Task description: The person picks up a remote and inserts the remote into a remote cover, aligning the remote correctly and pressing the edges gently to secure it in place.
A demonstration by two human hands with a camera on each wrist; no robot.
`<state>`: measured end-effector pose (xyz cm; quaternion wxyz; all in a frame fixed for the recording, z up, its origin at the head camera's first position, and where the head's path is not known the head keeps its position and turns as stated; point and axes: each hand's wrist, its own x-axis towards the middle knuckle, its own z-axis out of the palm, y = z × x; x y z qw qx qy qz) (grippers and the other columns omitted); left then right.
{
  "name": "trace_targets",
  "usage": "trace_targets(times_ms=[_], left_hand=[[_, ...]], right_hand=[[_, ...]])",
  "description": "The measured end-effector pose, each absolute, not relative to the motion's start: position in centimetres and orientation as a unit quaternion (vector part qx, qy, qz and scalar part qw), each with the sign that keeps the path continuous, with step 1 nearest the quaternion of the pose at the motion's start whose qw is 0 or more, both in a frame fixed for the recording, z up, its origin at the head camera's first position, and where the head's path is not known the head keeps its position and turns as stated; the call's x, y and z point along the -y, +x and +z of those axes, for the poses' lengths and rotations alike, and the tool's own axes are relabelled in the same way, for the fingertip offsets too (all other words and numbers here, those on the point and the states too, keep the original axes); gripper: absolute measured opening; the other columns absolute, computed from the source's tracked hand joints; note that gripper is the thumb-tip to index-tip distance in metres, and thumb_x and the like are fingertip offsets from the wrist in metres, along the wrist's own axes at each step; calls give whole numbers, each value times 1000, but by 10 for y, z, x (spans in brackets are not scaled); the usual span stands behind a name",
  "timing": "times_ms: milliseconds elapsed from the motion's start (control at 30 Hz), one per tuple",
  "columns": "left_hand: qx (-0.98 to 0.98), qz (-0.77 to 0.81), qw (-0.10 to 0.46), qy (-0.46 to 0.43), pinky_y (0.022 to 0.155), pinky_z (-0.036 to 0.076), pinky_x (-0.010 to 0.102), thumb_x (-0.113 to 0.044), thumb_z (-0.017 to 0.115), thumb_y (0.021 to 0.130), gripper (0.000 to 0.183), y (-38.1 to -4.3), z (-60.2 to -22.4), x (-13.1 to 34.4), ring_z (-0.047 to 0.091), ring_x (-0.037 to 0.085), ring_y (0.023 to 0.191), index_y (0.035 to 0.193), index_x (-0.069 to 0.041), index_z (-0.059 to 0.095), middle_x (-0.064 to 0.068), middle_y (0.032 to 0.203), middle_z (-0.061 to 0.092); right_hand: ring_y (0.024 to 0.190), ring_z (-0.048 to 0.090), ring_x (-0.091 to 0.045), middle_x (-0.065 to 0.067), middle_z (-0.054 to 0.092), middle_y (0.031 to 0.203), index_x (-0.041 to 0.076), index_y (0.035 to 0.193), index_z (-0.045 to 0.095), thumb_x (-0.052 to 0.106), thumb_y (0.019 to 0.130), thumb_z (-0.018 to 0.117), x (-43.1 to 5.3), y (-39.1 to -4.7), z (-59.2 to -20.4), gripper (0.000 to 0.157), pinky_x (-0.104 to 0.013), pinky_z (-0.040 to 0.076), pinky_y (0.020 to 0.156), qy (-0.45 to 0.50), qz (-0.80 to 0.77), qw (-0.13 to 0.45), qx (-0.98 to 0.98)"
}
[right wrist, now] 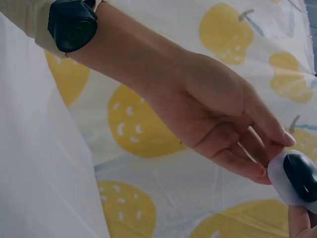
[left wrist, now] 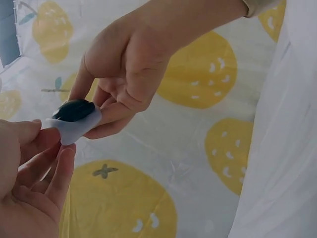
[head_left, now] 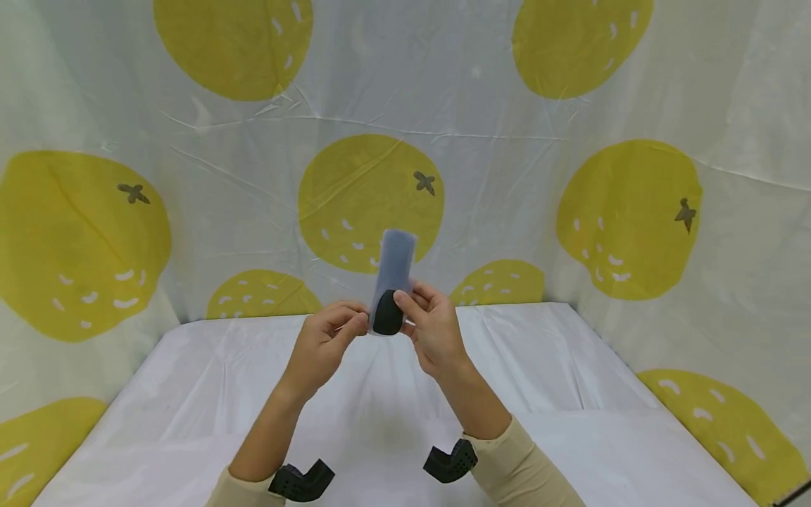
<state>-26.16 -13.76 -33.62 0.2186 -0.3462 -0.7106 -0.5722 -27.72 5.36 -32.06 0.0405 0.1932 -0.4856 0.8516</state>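
Note:
A long, pale translucent plastic-looking sleeve or strip (head_left: 395, 257) is held up between both hands, tilted slightly to the right at its top. A smooth black oval piece (head_left: 388, 313) sits at its lower end; whether it lies inside or on top I cannot tell. My left hand (head_left: 326, 345) pinches the lower left edge of the strip with thumb and fingers. On the other side my right hand (head_left: 437, 331) grips it, thumb on the black piece's edge and fingers behind. In the right wrist view the black piece (right wrist: 301, 176) looks glossy, and most of my right hand is out of frame.
A white cloth-covered table (head_left: 380, 422) lies below the hands. Pale curtains with yellow fruit prints (head_left: 370, 204) surround it at the back and both sides. Black devices (head_left: 303, 481) are strapped at both wrists, over beige sleeves (head_left: 529, 468).

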Motion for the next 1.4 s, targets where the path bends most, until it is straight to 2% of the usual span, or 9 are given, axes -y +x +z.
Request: trace_targets(times_ms=[133, 233, 367, 533, 700, 900, 1033, 1300, 1400], left_hand=[[699, -633, 162, -293, 82, 57, 34, -4, 73, 97, 9, -259, -332, 141, 69, 26, 91, 94, 3, 77, 11, 99, 72], [697, -660, 138, -244, 74, 54, 31, -8, 79, 93, 14, -259, -330, 143, 67, 23, 86, 99, 4, 75, 8, 92, 74], [698, -674, 113, -214, 68, 48, 29, -10, 81, 91, 24, -259, -328, 146, 63, 22, 87, 111, 2, 73, 6, 94, 75], [699, -677, 97, -209, 70, 51, 30, -9, 78, 93, 30, -260, -328, 148, 64, 23, 88, 119, 5, 73, 9, 105, 75], [696, -684, 82, -203, 77, 56, 32, -6, 77, 94, 34, -261, -328, 149, 66, 20, 83, 123, 9, 70, 11, 99, 74], [689, -693, 51, -207, 81, 54, 34, -3, 75, 94, 34, -261, -329, 151, 65, 23, 86, 125, 11, 69, 9, 102, 75], [688, -695, 47, -205, 81, 52, 34, -2, 76, 93, 33, -261, -331, 153, 65, 24, 91, 123, 10, 70, 9, 102, 75], [717, -672, 68, -174, 80, 42, 37, -10, 80, 91, 31, -260, -330, 153, 64, 24, 98, 118, 5, 74, 9, 103, 76], [723, -663, 78, -178, 87, 45, 40, -12, 80, 92, 30, -259, -329, 152, 65, 25, 102, 116, 4, 73, 11, 104, 75]], right_hand=[[94, 73, -23, -13, 68, 110, -16, 137, 51, -5, 101, 61, -54, -277, -322, 39, -39, 61, 79, 219, 840, 34, 495], [95, 73, -24, -12, 70, 109, -15, 137, 54, -5, 101, 62, -54, -277, -323, 38, -42, 61, 81, 230, 834, 32, 501], [95, 73, -24, -12, 70, 107, -13, 137, 56, -5, 100, 63, -54, -276, -323, 39, -44, 61, 82, 234, 826, 34, 511], [95, 72, -24, -15, 69, 108, -10, 139, 56, -4, 100, 63, -54, -277, -325, 40, -45, 60, 84, 235, 818, 33, 524], [95, 72, -23, -15, 65, 112, -10, 139, 57, -4, 100, 64, -53, -278, -327, 40, -45, 60, 85, 239, 814, 22, 529], [98, 70, -23, -16, 57, 117, -13, 133, 60, -5, 100, 63, -50, -281, -330, 34, -46, 59, 87, 250, 811, 15, 529], [100, 69, -24, -17, 56, 119, -12, 133, 61, -5, 100, 64, -47, -281, -333, 34, -48, 58, 89, 255, 808, 18, 531], [91, 72, -24, -18, 57, 109, -11, 130, 64, -4, 98, 68, -41, -280, -337, 33, -47, 59, 88, 242, 811, 36, 531], [87, 72, -22, -17, 57, 102, -10, 129, 66, -3, 97, 70, -41, -278, -337, 33, -47, 59, 88, 234, 808, 49, 538]])
